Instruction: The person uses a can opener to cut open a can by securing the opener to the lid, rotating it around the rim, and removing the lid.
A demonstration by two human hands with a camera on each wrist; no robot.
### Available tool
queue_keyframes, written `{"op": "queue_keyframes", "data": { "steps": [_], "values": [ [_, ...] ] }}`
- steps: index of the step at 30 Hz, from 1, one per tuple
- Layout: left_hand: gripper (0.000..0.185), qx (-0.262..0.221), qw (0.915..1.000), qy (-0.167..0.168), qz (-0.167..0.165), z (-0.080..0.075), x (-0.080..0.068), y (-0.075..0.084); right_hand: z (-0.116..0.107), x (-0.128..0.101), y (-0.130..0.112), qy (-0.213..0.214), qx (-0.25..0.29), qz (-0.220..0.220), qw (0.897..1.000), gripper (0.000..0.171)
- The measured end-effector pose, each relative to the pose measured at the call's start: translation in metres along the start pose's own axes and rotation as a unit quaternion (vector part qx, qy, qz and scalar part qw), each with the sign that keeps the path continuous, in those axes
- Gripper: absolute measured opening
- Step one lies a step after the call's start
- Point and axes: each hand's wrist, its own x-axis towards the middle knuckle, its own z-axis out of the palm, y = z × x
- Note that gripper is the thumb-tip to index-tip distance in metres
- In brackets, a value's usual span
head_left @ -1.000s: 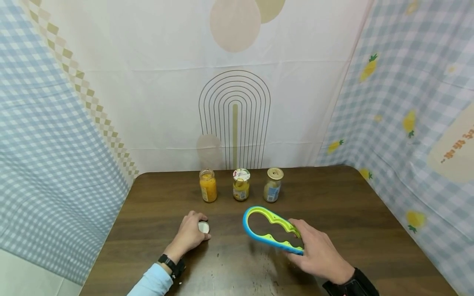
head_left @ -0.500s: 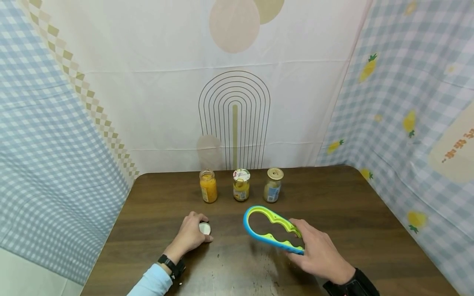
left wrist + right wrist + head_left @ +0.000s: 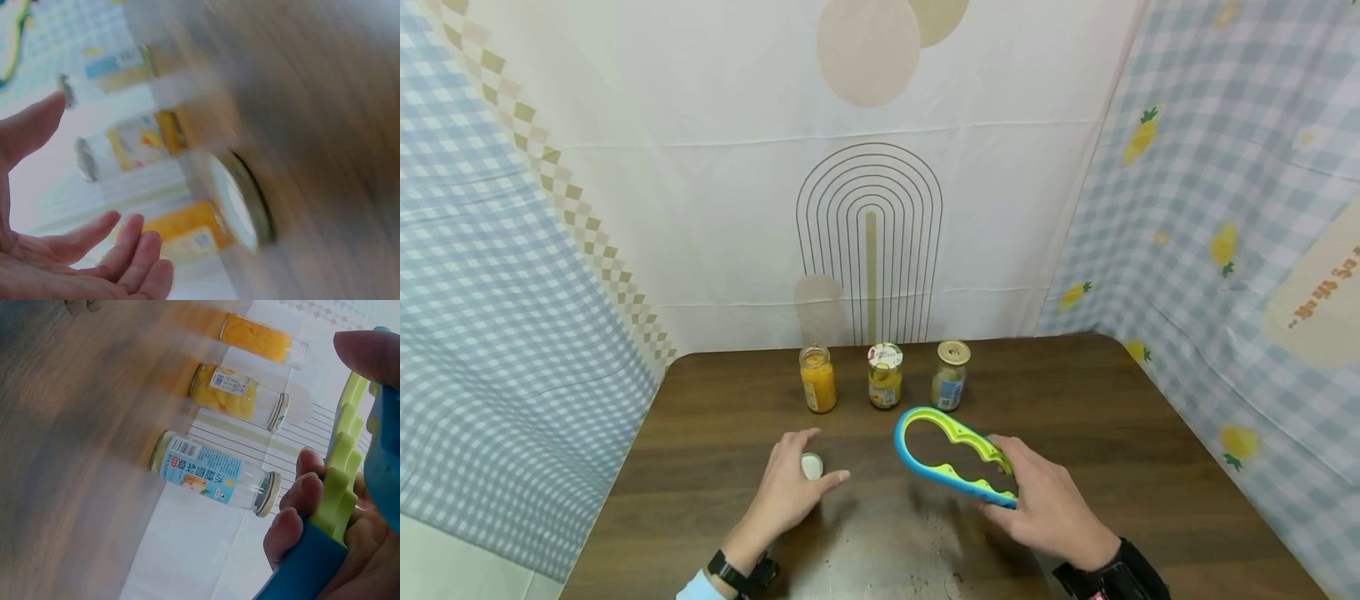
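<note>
My left hand hovers over the table with thumb and fingers spread, holding nothing. Beneath it a jar lid lies on the wood, its pale face up in the head view. My right hand grips the handle end of a blue and green jar opener, whose rounded loop points left above the table. Beyond the hands stand an uncapped jar of orange fruit, a jar of yellow fruit with a white lid, and a jar with a blue label and gold lid.
The brown table ends at a white cloth backdrop behind the jars. Blue checked cloth hangs along the right and left sides. Small dark specks and crumbs lie near the front.
My left hand has let go of the lid and lifted off it, fingers spreading apart. The right hand has raised the jar opener's loop slightly. The jars stay in place.
</note>
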Motion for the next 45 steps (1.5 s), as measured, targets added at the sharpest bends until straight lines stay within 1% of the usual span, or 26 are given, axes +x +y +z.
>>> {"op": "queue_keyframes", "data": {
  "steps": [3, 5, 7, 9, 14, 17, 21, 24, 27, 30, 32, 34, 36, 38, 41, 42, 45],
  "values": [
    [0.079, -0.021, 0.9995, -0.002, 0.023, 0.002, -0.018, 0.014, 0.001, 0.000, -0.002, -0.007, 0.007, 0.009, 1.000, 0.078],
    [0.080, -0.033, 0.9989, -0.008, 0.031, 0.003, -0.029, 0.021, 0.001, -0.001, -0.002, -0.010, 0.011, 0.014, 1.000, 0.078],
    [0.079, -0.044, 0.9984, -0.009, 0.035, 0.004, -0.037, 0.026, 0.002, -0.002, -0.003, -0.012, 0.016, 0.017, 1.000, 0.078],
    [0.078, -0.053, 0.9980, -0.007, 0.033, 0.006, -0.041, 0.029, 0.003, -0.002, -0.003, -0.011, 0.017, 0.020, 1.000, 0.077],
    [0.077, -0.062, 0.9975, 0.000, 0.033, 0.010, -0.042, 0.031, 0.003, -0.002, -0.002, -0.009, 0.017, 0.023, 1.000, 0.077],
    [0.079, -0.065, 0.9974, -0.005, 0.031, 0.012, -0.039, 0.030, 0.003, -0.002, -0.002, -0.010, 0.020, 0.022, 1.000, 0.077],
    [0.082, -0.071, 0.9973, -0.011, 0.017, 0.017, -0.033, 0.028, 0.005, -0.003, -0.002, -0.006, 0.021, 0.020, 1.000, 0.076],
    [0.085, -0.070, 0.9974, -0.007, 0.010, 0.022, -0.025, 0.026, 0.006, -0.005, -0.003, -0.004, 0.019, 0.022, 1.000, 0.075],
    [0.091, -0.067, 0.9977, -0.003, 0.005, 0.024, -0.012, 0.025, 0.006, -0.005, -0.002, -0.001, 0.016, 0.025, 1.000, 0.075],
    [0.096, -0.075, 0.9972, -0.004, -0.005, 0.019, 0.001, 0.030, 0.005, -0.004, -0.003, -0.004, 0.012, 0.030, 0.999, 0.077],
    [0.098, -0.081, 0.9967, -0.007, -0.005, 0.016, 0.010, 0.034, 0.004, -0.003, -0.004, -0.004, 0.009, 0.030, 1.000, 0.078],
    [0.098, -0.087, 0.9961, -0.015, 0.000, 0.016, 0.017, 0.039, 0.003, -0.003, -0.004, -0.002, 0.007, 0.030, 1.000, 0.078],
    [0.098, -0.088, 0.9958, -0.024, 0.005, 0.021, 0.027, 0.044, 0.002, -0.004, -0.004, 0.006, 0.003, 0.029, 1.000, 0.078],
    [0.099, -0.086, 0.9958, -0.031, 0.002, 0.029, 0.039, 0.048, 0.000, -0.005, -0.004, 0.015, 0.001, 0.030, 0.999, 0.079],
    [0.104, -0.091, 0.9952, -0.033, -0.011, 0.040, 0.058, 0.054, -0.001, -0.006, -0.004, 0.022, 0.001, 0.030, 0.999, 0.079],
    [0.106, -0.098, 0.9945, -0.033, -0.018, 0.044, 0.065, 0.054, -0.002, -0.006, -0.004, 0.023, 0.002, 0.029, 0.999, 0.078],
    [0.113, -0.135, 0.9898, -0.024, -0.036, 0.053, 0.086, 0.056, -0.003, -0.006, -0.004, 0.028, 0.005, 0.023, 0.999, 0.078]
  ]
}}
